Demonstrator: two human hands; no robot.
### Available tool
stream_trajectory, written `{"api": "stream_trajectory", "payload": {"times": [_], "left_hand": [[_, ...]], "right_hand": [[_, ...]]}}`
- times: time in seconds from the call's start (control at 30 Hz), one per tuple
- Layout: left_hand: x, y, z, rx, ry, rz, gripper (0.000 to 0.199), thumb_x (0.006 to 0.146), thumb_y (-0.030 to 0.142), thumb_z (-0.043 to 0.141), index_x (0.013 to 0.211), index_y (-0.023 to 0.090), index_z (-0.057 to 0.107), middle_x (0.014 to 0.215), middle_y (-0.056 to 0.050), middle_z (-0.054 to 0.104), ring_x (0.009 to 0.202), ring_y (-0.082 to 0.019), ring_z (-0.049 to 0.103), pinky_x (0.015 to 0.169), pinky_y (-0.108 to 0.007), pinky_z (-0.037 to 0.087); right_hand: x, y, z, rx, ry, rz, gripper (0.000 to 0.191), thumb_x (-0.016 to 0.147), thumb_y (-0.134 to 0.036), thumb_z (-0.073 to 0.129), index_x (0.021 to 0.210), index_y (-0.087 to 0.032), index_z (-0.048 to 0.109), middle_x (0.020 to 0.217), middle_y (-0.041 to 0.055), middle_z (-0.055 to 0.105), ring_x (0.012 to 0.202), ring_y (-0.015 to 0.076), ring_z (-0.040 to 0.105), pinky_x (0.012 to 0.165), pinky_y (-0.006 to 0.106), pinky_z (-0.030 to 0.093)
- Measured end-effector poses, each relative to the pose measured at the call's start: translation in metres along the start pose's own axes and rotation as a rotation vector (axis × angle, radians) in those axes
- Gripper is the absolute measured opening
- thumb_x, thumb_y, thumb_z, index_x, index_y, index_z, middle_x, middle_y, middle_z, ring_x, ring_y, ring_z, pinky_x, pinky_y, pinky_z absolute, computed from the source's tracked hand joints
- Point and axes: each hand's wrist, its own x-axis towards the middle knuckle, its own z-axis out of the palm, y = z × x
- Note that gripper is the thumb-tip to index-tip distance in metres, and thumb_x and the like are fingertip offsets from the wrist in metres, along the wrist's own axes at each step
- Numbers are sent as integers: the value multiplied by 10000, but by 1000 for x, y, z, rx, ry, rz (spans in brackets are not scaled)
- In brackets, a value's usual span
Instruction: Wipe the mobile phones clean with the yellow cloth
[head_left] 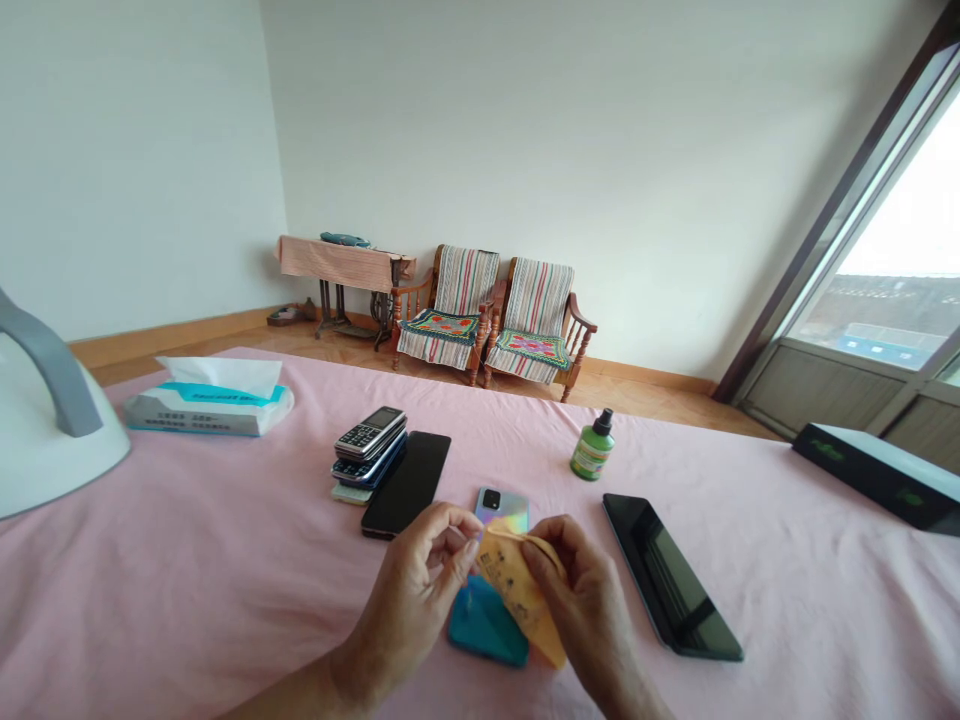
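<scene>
Printed yellow piece [517,595], likely light, pliable, best held by edges: your left fingers [457,566] are pinching its corner, right fingers [545,573] its side.

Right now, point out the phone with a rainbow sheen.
The camera-up phone partly behind the yellow cloth; the stacked phones and black-screened devices show none.

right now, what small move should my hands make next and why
Probably open out the orange piece a little: its top edge looks folded over, the right hand grips one side, and the fingers of the left hand are at the opposite upper corner.
</scene>
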Motion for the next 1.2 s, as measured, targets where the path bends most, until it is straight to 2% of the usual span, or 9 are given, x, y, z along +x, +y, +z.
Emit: {"api": "stream_trajectory", "payload": {"times": [0.17, 0.4, 0.57, 0.7, 0.8, 0.87, 0.97, 1.07, 1.2], "left_hand": [[-7, -1, 5, 71, -100, 112, 76, 871, 198, 579, 918, 199, 638, 905, -29, 642, 807, -164, 638, 739, -236, 509], [-7, -1, 9, -84, -127, -74, 307, 812, 242, 682, 1091, 192, 564, 972, -53, 657, 828, -200, 651, 714, -278, 532], [-3, 0, 6, -186, -197, -118, 166, 819, 267, 674, 917, 155, 601, 865, -42, 649, 817, -200, 631, 718, -272, 497], [-1, -3, 4, -275, -227, -160, 188, 844, 325, 658, 844, 154, 578, 782, -16, 632, 744, -169, 608, 667, -241, 463], [0, -2, 4, -359, -273, -179, 212, 854, 347, 651, 845, 161, 550, 793, -20, 641, 751, -168, 607, 679, -247, 458], [-1, -2, 5, -379, -285, -175, 203, 854, 334, 652, 851, 167, 537, 809, -22, 641, 763, -170, 609, 695, -258, 460], [-2, -3, 4, -337, -267, -135, 179, 833, 296, 662, 833, 170, 536, 806, -17, 622, 759, -169, 604, 699, -261, 463], [-1, -6, 3, -229, -221, -100, 122, 830, 259, 636, 852, 174, 552, 838, -19, 605, 785, -175, 602, 709, -263, 471], [-1, -8, -1, 84, -107, -78, 38, 838, 200, 566, 870, 180, 571, 830, -14, 598, 740, -164, 585, 686, -257, 464]], "right_hand": [[-5, -4, 3, -23, 55, -43, 227, 831, -409, 614, 825, -185, 578, 756, 30, 614, 683, 165, 568, 597, 241, 454], [-8, -14, 7, 137, -140, -64, 180, 855, -365, 600, 868, -186, 614, 795, 41, 624, 740, 171, 586, 632, 252, 482], [-9, -19, 7, 45, -179, -206, 142, 857, -324, 595, 898, -218, 679, 901, 63, 609, 846, 193, 608, 716, 289, 516], [-10, -15, 4, 53, -65, -142, 484, 798, -379, 670, 1254, -285, 536, 1129, 93, 552, 958, 219, 587, 782, 335, 535], [-10, -10, 3, 172, -140, -41, 662, 795, -424, 669, 1382, -299, 388, 1168, 96, 550, 919, 213, 609, 749, 338, 542], [-9, -9, 3, 180, -191, -28, 574, 803, -421, 664, 1324, -271, 476, 1056, 75, 594, 853, 197, 614, 710, 311, 531], [-8, -9, 6, 114, -208, -63, 316, 802, -399, 671, 1058, -215, 672, 899, 50, 596, 798, 181, 597, 656, 265, 497], [-6, -9, 7, 48, -203, -86, 200, 819, -364, 648, 907, -195, 709, 833, 42, 594, 756, 171, 591, 618, 244, 474], [-3, -5, 1, -187, -42, -179, 144, 867, -230, 549, 879, -189, 687, 842, 44, 590, 750, 163, 583, 640, 252, 460]]}}
